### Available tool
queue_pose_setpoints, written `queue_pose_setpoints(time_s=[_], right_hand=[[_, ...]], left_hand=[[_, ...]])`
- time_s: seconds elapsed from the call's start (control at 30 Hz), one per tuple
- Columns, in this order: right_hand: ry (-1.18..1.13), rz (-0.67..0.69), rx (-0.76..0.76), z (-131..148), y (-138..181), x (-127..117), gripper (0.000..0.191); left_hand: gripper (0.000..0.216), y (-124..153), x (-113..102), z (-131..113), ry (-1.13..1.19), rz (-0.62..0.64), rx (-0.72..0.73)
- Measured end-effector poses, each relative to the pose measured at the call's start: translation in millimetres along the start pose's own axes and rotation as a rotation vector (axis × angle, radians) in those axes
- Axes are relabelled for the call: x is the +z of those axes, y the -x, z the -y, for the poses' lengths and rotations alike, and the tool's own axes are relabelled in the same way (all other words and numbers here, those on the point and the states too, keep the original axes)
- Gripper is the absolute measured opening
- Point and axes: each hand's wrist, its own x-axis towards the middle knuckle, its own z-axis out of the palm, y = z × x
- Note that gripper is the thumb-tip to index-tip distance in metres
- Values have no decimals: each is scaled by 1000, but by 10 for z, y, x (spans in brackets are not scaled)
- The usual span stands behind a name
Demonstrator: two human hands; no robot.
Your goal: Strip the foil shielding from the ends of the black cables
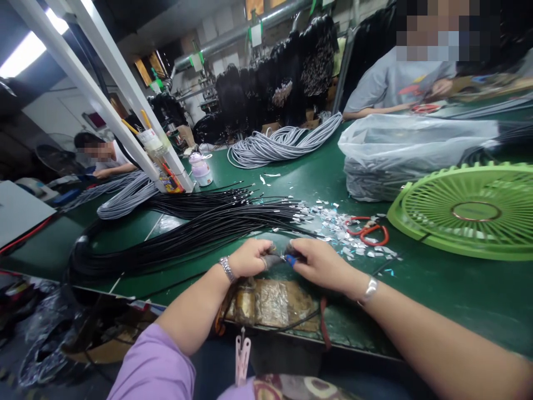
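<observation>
My left hand (251,258) is closed in a pinch on a thin black cable (183,283), which trails off to the left along the table edge. Facing it, my right hand (318,265) pinches at the cable's pale, shiny end (283,257) between the two hands. Grey coverings wrap some fingertips, and a blue one shows on a right finger. Just beyond my hands lies a thick bundle of black cables (195,236), its white-tipped ends pointing right. Red-handled scissors (375,235) lie among white and blue scraps (339,225) past my right hand.
A green fan (470,214) and a clear plastic bag (412,150) stand on the right. Grey cable coils (283,145) and a lidded bottle (200,169) sit farther back. A taped board (275,303) lies at the front edge. White posts (120,100) rise at left; two people sit beyond.
</observation>
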Motion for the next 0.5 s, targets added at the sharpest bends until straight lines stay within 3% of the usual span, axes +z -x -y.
queue_pose_setpoints(time_s=[0.07,0.2,0.4,0.5], right_hand=[[85,-25,-39,-25,-11,-38,22],[-61,66,-62,-78,-22,-32,22],[-2,34,-53,-128,-9,6,24],[-161,87,-16,-96,14,36,32]], left_hand=[[40,-23,8,12,-4,-18,11],[39,-29,-4,45,50,1,17],[34,-36,8,48,38,8,56],[37,-10,-1,31,64,60,50]])
